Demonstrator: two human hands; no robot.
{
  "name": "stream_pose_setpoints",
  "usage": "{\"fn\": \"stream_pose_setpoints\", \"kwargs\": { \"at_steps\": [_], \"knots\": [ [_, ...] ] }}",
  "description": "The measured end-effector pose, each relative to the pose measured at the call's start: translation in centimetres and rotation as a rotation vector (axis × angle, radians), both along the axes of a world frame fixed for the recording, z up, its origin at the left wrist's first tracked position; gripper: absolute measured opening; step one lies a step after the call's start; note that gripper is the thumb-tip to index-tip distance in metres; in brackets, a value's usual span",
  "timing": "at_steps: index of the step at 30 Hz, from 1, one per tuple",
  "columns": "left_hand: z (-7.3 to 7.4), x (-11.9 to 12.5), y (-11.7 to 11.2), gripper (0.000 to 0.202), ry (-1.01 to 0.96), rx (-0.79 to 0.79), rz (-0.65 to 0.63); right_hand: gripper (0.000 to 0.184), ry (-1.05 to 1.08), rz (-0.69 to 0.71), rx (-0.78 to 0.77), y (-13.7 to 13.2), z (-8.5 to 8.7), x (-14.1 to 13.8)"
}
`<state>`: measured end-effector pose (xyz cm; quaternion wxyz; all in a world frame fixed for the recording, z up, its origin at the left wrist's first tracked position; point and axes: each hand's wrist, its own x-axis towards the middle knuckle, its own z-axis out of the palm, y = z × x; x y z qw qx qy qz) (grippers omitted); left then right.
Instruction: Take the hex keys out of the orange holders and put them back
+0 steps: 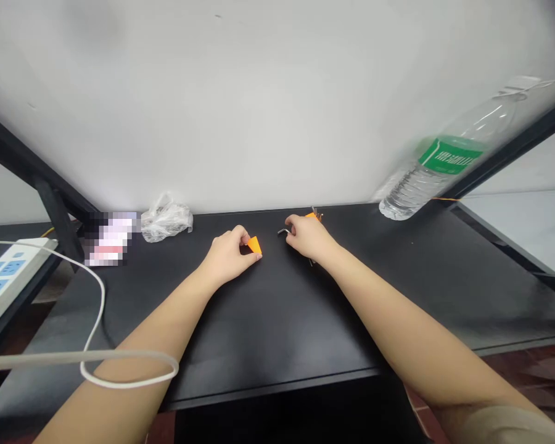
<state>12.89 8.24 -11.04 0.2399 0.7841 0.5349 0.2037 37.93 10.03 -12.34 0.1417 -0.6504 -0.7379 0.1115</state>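
My left hand (229,254) rests on the black tabletop (277,327), its fingers pinching a small orange wedge (254,245). My right hand (308,237) curls around a metal L-shaped hex key (283,231), whose short end pokes out to the left of the fingers. Behind that hand, a bit of orange (311,215) and thin metal ends stick out. A metal tip (311,262) shows below the palm. The hand hides most of this cluster, so I cannot tell how its parts join.
A crumpled plastic bag (166,219) and a pixelated, blurred item (108,238) lie at the far left by the white wall. A water bottle (444,166) with a green label stands tilted at the back right. A white power strip (9,271) and its white cable (102,364) are at the left.
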Motion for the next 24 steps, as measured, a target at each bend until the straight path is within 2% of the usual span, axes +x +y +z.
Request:
{"fn": "stream_pose_setpoints", "kwargs": {
  "at_steps": [2,6,7,10,15,20,24],
  "knots": [
    [0.0,0.0,0.0,0.033,0.0,-0.003,0.002,0.033,0.037,-0.029,0.013,0.0,0.6,0.8],
    [-0.2,-0.1,0.0,0.033,-0.001,-0.001,0.005,0.032,0.036,-0.112,0.032,-0.2,1.5,4.3],
    [-0.3,-0.1,0.0,0.033,-0.005,0.0,0.007,0.029,-0.004,-0.134,0.004,-0.3,1.6,5.2],
    [-0.4,-0.2,0.0,0.033,-0.014,0.0,0.008,0.023,-0.06,-0.075,-0.156,-0.4,1.2,6.5],
    [-0.1,-0.1,-0.2,0.031,-0.022,-0.001,-0.047,0.014,-0.051,0.045,-0.266,-1.2,1.5,5.4],
    [0.0,0.1,-0.2,0.03,-0.012,0.008,-0.072,0.03,-0.045,0.1,-0.326,-2.4,2.1,3.9],
    [0.0,0.1,-0.2,0.031,-0.005,0.018,-0.076,0.026,-0.075,0.084,-0.297,-2.9,2.0,2.7]
  ]
}}
